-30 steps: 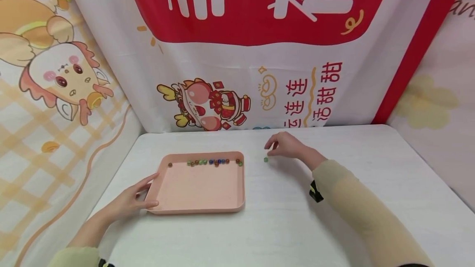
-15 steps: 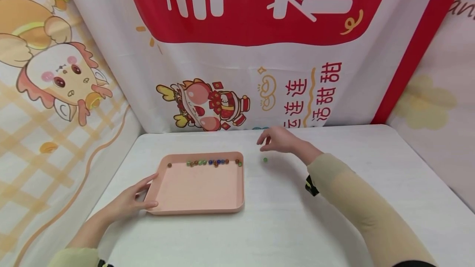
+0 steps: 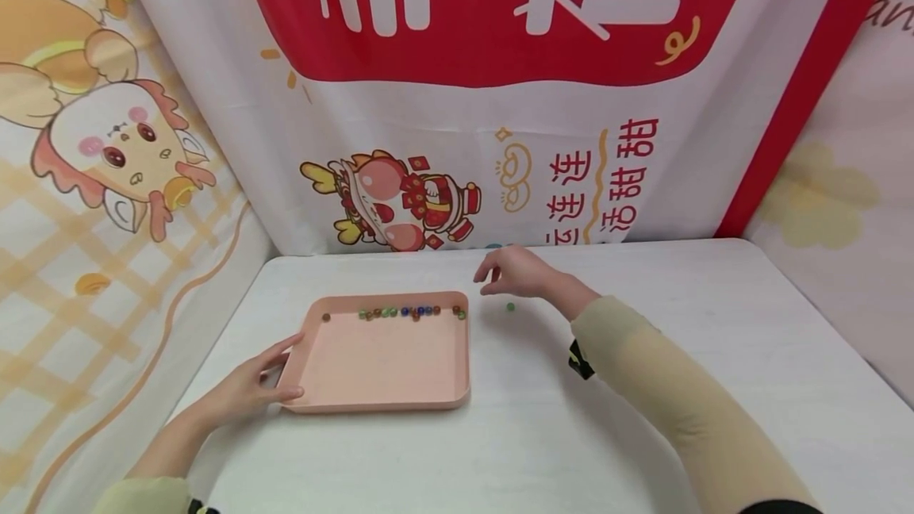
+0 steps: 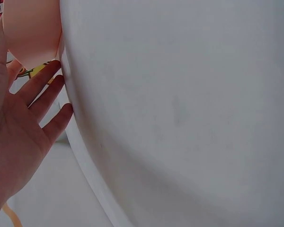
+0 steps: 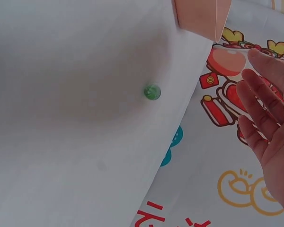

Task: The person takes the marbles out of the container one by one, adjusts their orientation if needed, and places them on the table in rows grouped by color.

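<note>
A shallow pink tray [image 3: 378,363] lies on the white table. Glass marbles [image 3: 421,311] in green, brown and blue line its far wall, with a single brown marble [image 3: 326,317] apart at the left. My left hand [image 3: 246,387] rests on the tray's left side, thumb and index fingertip at the rim; its other fingers [image 4: 40,87] extend fairly straight in the left wrist view. My right hand [image 3: 524,270] hovers beyond the tray's far right corner, fingers loosely bent, with nothing visible in it. Below and right of its fingertips, a green marble [image 5: 152,92] sits on the table.
The white table [image 3: 607,450] ends at the back against a hanging cloth [image 3: 457,125] printed with red characters and a cartoon figure. Patterned cloths stand at the left [image 3: 128,260] and right [image 3: 842,244] sides.
My right hand has lifted off from beside the green marble and moved left toward the tray's far right corner. That marble stays in place, and my left hand and the tray hold still.
</note>
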### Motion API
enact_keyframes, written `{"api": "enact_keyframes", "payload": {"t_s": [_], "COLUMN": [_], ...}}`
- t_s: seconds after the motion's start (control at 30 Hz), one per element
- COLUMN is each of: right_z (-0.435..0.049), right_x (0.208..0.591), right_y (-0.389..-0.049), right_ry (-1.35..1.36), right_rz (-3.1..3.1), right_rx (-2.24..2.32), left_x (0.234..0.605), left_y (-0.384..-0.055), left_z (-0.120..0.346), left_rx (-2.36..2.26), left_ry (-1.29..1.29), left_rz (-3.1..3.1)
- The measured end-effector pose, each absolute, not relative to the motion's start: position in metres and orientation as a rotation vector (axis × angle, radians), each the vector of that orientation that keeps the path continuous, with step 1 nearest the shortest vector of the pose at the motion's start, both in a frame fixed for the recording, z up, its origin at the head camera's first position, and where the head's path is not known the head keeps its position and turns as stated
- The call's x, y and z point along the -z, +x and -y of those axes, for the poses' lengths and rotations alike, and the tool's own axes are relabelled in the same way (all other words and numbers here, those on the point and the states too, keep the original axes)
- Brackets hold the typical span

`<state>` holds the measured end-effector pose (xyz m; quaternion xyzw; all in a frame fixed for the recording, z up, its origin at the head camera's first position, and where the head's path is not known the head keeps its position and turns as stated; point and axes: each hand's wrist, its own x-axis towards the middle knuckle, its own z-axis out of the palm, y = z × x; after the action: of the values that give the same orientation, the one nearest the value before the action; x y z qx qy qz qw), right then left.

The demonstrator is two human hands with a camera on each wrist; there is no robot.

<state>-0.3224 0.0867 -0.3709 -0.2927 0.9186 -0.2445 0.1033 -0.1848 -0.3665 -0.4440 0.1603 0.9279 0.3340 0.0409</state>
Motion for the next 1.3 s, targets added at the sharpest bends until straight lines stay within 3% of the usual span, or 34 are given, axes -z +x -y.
{"api": "enact_keyframes", "payload": {"t_s": [1.3], "right_z": [-0.028], "right_x": [0.391], "right_y": [-0.326], "right_ry": [-0.870], "right_rz": [-2.648], "right_rx": [0.356], "left_x": [0.443], "left_y": [-0.186], "left_z": [0.368], "left_rx": [-1.013], "left_ry": [0.432], "left_rz": [-2.830]}}
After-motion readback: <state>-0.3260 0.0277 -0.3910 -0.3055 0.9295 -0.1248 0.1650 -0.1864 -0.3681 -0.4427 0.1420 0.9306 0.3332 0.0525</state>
